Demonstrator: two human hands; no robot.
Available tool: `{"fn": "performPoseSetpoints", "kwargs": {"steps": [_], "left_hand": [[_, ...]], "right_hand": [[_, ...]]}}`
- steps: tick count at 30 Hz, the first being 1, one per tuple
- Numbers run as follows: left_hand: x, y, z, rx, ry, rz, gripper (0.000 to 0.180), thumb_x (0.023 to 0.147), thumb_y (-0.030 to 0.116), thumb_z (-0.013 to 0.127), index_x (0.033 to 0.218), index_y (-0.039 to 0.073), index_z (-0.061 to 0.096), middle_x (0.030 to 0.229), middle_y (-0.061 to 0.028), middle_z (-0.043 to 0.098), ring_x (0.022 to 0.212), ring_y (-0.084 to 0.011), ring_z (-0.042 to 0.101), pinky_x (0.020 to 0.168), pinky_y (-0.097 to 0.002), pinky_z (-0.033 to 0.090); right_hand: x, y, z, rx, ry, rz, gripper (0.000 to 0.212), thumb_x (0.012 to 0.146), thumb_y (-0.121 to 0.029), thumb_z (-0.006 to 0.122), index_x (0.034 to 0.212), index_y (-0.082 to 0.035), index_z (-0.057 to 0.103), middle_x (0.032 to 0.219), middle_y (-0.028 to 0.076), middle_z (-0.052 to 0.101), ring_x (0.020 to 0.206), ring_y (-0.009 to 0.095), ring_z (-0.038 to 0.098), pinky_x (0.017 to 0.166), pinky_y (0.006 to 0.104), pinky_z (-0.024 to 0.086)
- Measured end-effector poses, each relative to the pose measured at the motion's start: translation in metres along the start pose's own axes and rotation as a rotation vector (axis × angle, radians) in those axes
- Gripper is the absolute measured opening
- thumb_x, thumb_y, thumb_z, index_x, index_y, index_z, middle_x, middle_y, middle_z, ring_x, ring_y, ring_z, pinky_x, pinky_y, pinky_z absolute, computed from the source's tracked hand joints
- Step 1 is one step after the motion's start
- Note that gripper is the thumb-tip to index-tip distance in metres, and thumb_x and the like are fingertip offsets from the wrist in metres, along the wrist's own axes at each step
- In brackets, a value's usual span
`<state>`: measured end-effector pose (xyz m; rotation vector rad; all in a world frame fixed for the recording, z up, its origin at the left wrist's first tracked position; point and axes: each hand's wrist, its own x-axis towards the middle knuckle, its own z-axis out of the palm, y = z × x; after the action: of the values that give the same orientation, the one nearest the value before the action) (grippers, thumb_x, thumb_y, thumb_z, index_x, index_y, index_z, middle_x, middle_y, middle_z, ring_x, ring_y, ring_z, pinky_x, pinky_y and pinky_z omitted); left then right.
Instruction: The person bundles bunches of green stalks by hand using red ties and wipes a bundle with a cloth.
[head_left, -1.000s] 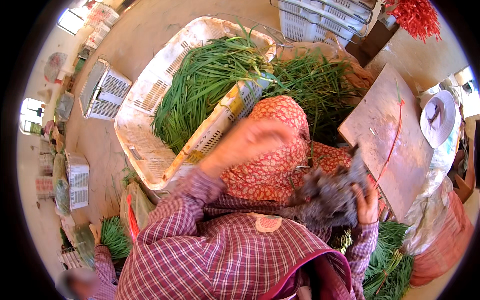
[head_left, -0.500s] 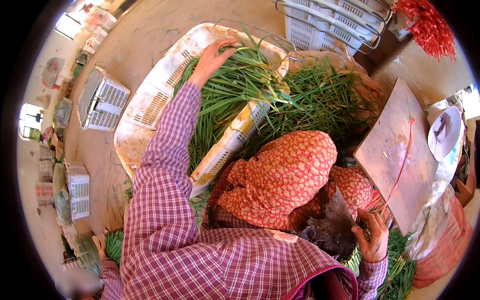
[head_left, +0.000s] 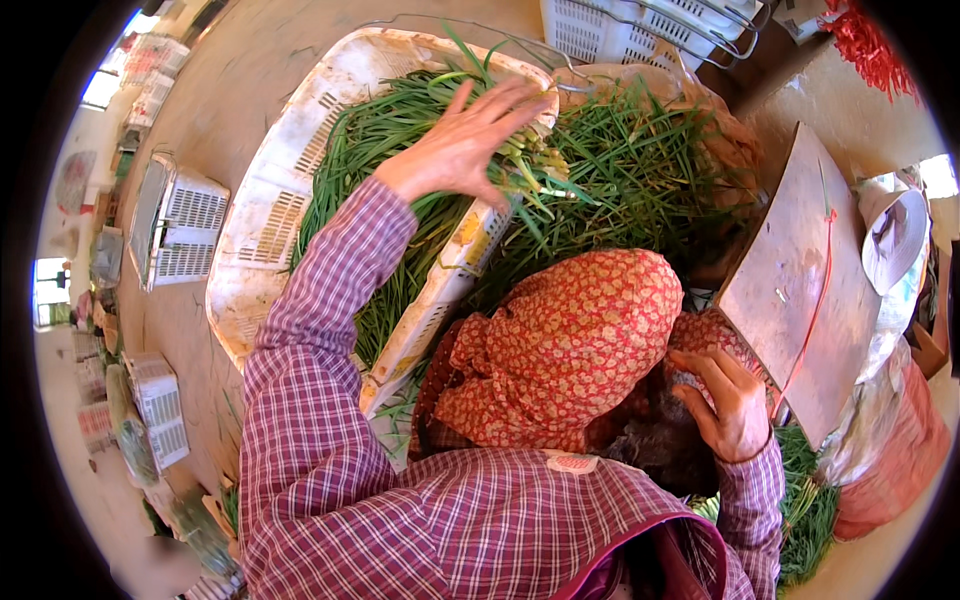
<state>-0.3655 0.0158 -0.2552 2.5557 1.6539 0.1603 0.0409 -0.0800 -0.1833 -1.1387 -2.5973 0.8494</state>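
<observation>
My left hand [head_left: 470,145] is open, fingers spread, over long thin green stalks with pale ends, like garlic chives [head_left: 395,150], at the far right end of a white plastic crate [head_left: 265,215]. The thumb hangs near the pale cut ends. Nothing shows gripped in it. My right hand [head_left: 728,395] has loosely bent fingers, thumb apart from the index finger, above my lap. Below it lies a dark crumpled piece of material [head_left: 650,455], partly hidden. My knee, in red flowered cloth [head_left: 590,325], lies between the hands.
A heap of greens [head_left: 640,190] lies right of the crate on brownish sheeting. A tilted board [head_left: 800,290] with a red tie stands at right, a pale hat [head_left: 892,235] behind it. White crates [head_left: 630,35] stand at the far side. More greens [head_left: 805,510] lie at lower right.
My left hand has moved right across the greens toward their pale ends, its fingers spreading. My right hand has risen a little and shifted left over the dark material. A co-worker's hand at lower left has gone from sight.
</observation>
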Motion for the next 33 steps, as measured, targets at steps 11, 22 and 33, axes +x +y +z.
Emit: {"fn": "performPoseSetpoints", "kwargs": {"steps": [11, 22, 33], "left_hand": [[0.028, -0.024, 0.007, -0.621, 0.383, -0.359, 0.042, 0.075, 0.025, 0.081, 0.111, 0.010, 0.066, 0.104, -0.0098, 0.069, 0.095, -0.0193, 0.066, 0.087, -0.0394, 0.057], [-0.021, 0.019, -0.270, -1.150, 0.625, -0.076, 0.046, 0.084, 0.037, 0.073, 0.116, 0.005, 0.065, 0.103, -0.0133, 0.069, 0.095, -0.0215, 0.068, 0.082, -0.0339, 0.057], [0.064, 0.172, -0.212, -1.278, 0.374, -0.115, 0.032, 0.082, 0.012, 0.077, 0.110, 0.002, 0.065, 0.095, -0.0057, 0.069, 0.083, -0.0129, 0.067, 0.078, -0.0267, 0.056]], "right_hand": [[0.011, 0.005, 0.008, 0.051, 0.010, -0.157, 0.027, 0.085, -0.017, 0.069, 0.110, -0.006, 0.066, 0.083, 0.012, 0.061, 0.075, 0.030, 0.062, 0.067, 0.0404, 0.051], [0.144, -0.058, -0.055, 0.378, 0.540, -0.537, 0.105, 0.072, -0.050, 0.082, 0.147, 0.003, 0.031, 0.143, 0.027, 0.045, 0.133, 0.036, 0.045, 0.111, 0.0431, 0.037], [0.161, -0.098, -0.013, 1.343, 0.369, -0.425, 0.093, 0.076, -0.037, 0.082, 0.145, -0.001, 0.032, 0.120, 0.014, 0.059, 0.104, 0.022, 0.062, 0.091, 0.0351, 0.053]]}}
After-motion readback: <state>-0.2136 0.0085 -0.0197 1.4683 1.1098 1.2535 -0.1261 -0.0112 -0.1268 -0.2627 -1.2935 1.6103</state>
